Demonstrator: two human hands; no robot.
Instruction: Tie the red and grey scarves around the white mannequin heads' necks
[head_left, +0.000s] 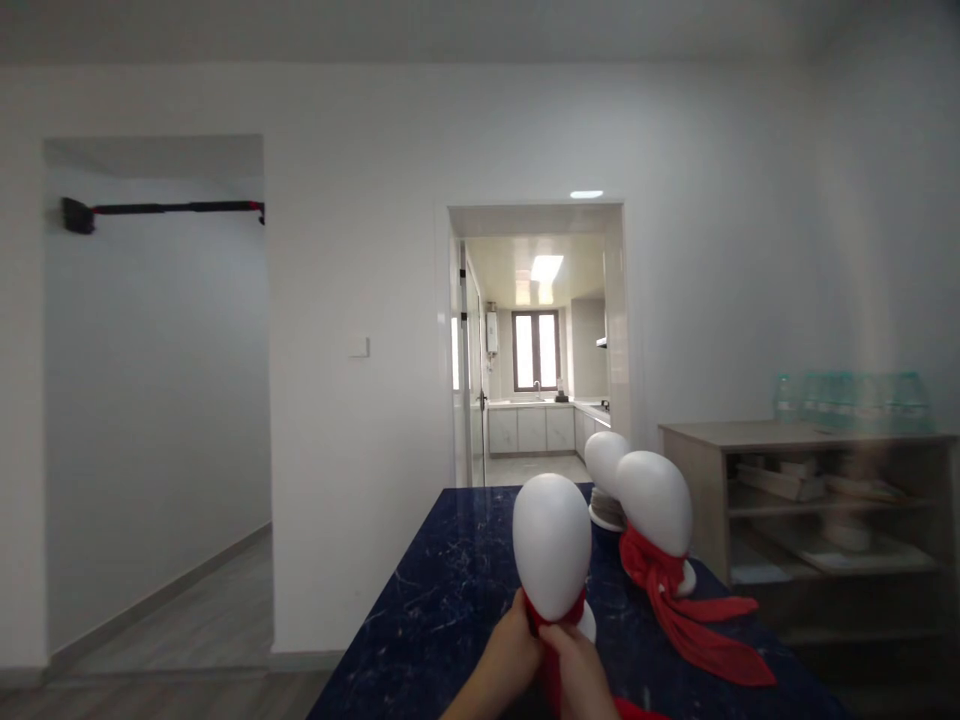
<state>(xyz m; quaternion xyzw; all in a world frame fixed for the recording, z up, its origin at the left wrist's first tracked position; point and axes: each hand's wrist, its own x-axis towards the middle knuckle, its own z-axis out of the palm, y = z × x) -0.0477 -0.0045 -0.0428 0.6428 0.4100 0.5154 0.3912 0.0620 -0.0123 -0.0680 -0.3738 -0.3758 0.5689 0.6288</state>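
Observation:
A smooth white mannequin head [552, 545] stands on the dark blue table, directly before me. Around its neck goes a red scarf [550, 672], with more red cloth at the bottom edge of the view. My left hand [513, 642] is closed on the scarf at the left side of the neck. Just below the chin, my right hand [576, 662] pinches the cloth at the front. The fingertips of both hands are partly hidden. A second white mannequin head [654, 500], to the right, wears a knotted red scarf [686, 610] whose ends trail over the table.
Farther back stands a third white mannequin head [606, 460] with a greyish neck. The blue marbled table [420, 590] stretches away from me. A wooden shelf unit [697, 436] at the right carries several bottles [840, 398]. Beyond the table, a doorway opens onto a kitchen [534, 430].

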